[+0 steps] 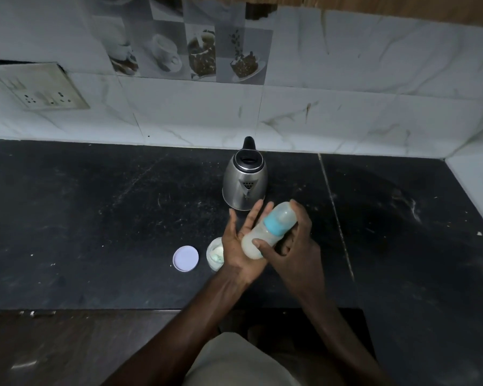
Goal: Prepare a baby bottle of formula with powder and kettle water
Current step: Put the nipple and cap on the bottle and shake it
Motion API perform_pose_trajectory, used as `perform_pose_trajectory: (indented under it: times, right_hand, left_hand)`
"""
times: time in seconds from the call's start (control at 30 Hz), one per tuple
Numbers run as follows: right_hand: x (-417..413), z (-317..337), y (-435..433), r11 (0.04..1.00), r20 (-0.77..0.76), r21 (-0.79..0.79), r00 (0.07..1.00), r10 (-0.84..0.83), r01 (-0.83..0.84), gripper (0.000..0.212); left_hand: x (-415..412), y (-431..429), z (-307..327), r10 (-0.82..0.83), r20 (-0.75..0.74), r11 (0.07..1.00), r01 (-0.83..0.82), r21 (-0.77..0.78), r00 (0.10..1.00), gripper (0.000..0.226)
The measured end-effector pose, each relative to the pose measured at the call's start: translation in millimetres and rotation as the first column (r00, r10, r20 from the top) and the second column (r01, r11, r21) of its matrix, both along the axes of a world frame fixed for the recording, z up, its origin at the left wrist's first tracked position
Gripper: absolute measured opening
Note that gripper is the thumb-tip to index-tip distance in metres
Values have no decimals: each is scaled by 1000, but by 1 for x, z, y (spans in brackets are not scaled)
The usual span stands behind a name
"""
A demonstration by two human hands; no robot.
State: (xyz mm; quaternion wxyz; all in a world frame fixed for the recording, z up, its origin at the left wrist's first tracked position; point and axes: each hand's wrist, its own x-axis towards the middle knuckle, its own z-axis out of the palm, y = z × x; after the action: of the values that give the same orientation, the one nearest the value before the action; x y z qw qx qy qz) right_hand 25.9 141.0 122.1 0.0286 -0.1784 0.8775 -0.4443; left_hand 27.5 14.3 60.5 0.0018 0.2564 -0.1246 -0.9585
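Black stone surface, scuffed and dusted with pale specks, carries three standing items; a fourth is held above it.

One steel kettle with a black lid and handle stands upright near the tiled back wall.

One bottle, with a blue collar and a clear cap fitted, is held off the surface just in front of the kettle. It is tilted, cap end up and away from the person, and its body looks milky.

Left hand: palm up, fingers straight, the bottle's lower body lying against it.

Right hand: fingers curled round the bottle, thumb pressed on its body.

One open jar stands just left of the left hand, partly hidden by it; its contents are pale.

One round pale lid lies flat beside the jar, apart from it.

One socket plate is on the wall, far left.
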Motion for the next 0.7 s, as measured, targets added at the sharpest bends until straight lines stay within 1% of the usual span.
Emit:
perform_pose_trajectory:
  times: [0.07, 0.1, 0.17, 0.2, 0.23, 0.3, 0.33, 0.37, 0.4, 0.43, 0.47, 0.5, 0.53, 0.57, 0.6, 0.63, 0.67, 0.7]
  right_hand:
    - [0, 9, -2, 1000, 33, -14, 999, 26, -25, 107]
    - [-2, 11, -4, 998, 42, -23, 997, 64, -63, 106]
    - [-5, 24, -9, 988, 128, -61, 981, 147, -140, 101]
    - [-6, 28, -9, 987, 120, -58, 981, 155, -149, 101]
    - [-10, 24, -6, 983, 61, -29, 981, 183, -181, 102]
    - [-19, 30, 5, 976, 33, 58, 978, 207, -208, 99]
    - [-26, 35, 9, 983, 4, 75, 985, 170, -170, 98]
    - [-34, 49, 10, 994, -54, 22, 992, 111, -110, 97]
    - [-39, 61, 13, 997, -134, -74, 991, -2, -8, 98]
    - [-40, 72, 13, 956, -199, -285, 971, -133, 72, 100]
    - [-37, 76, 9, 860, -196, -492, 946, -258, 132, 101]
    - [-33, 67, 5, 779, -158, -595, 922, -353, 196, 100]
    - [-29, 61, -2, 752, -106, -611, 917, -386, 246, 101]
    - [-25, 55, -9, 820, -76, -524, 946, -315, 231, 102]
    - [-19, 48, -10, 931, -38, -334, 984, -171, 149, 102]
    - [-18, 36, -5, 986, -35, -163, 999, -27, 21, 103]
    - [-16, 36, 0, 997, -69, -68, 997, 19, -24, 103]
    - [-16, 37, 3, 996, -131, -85, 990, -42, 31, 104]
  left_hand:
    - [0, 2, 1, -26, 3, 1000, 26, 12, 1000, 69]
    - [1, 3, 2, -31, 0, 999, 31, 34, 1000, 69]
    - [3, 6, -1, -40, -20, 997, 41, 61, 999, 69]
    - [3, 6, -3, -43, -33, 997, 45, 69, 999, 70]
    - [2, 7, -3, -42, -37, 997, 44, 71, 998, 73]
    - [0, 8, -3, -51, -21, 998, 52, 40, 998, 79]
    - [-1, 9, -3, -60, -24, 998, 60, 24, 998, 80]
    - [-3, 9, -2, -64, -23, 998, 64, 4, 998, 79]
    - [-3, 8, -3, -60, 2, 998, 60, -36, 998, 78]
    - [-2, 6, -3, -52, 20, 997, 53, -60, 998, 76]
    - [-2, 4, -4, -49, 27, 996, 51, -75, 998, 74]
    - [-2, 2, -4, -46, 25, 996, 48, -73, 999, 73]
    - [-1, 1, -5, -41, 33, 996, 44, -74, 999, 74]
    - [0, 1, -5, -38, 40, 997, 41, -72, 998, 74]
    - [1, 1, -6, -41, 38, 997, 43, -65, 998, 75]
    - [0, 3, -5, -46, 19, 998, 47, -43, 999, 75]
    - [0, 3, -4, -47, 5, 998, 47, -28, 999, 74]
    - [-1, 3, -4, -43, -2, 998, 43, -35, 999, 74]
